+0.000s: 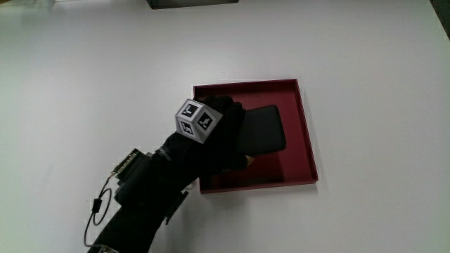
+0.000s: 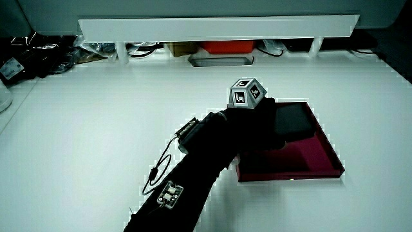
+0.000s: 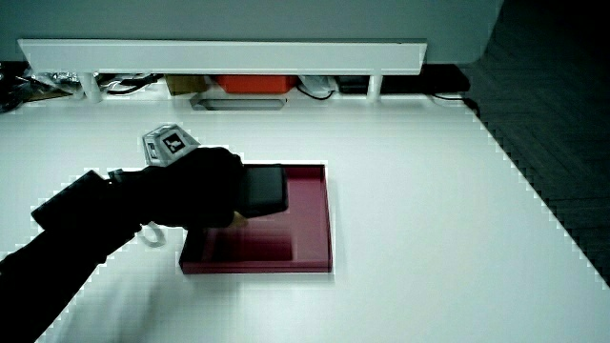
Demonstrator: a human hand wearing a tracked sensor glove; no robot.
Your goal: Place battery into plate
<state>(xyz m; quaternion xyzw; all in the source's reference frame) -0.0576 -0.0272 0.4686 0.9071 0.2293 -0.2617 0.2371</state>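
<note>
A flat black battery pack point(image 1: 264, 130) lies over the inside of a dark red square plate point(image 1: 306, 133). The hand point(image 1: 221, 137), in a black glove with a patterned cube point(image 1: 195, 119) on its back, is over the plate and grips the battery's end nearest the forearm. In both side views the battery point(image 2: 293, 120) point(image 3: 264, 190) is held slightly above the plate's floor point(image 2: 296, 158) point(image 3: 310, 214), and the hand point(image 2: 257, 125) point(image 3: 205, 186) hides part of it.
A cable and a small connector point(image 1: 130, 163) run along the forearm. A low white partition point(image 2: 219, 26) stands at the table's edge farthest from the person, with clutter under it. A dark object point(image 1: 193, 3) sits at that same table edge.
</note>
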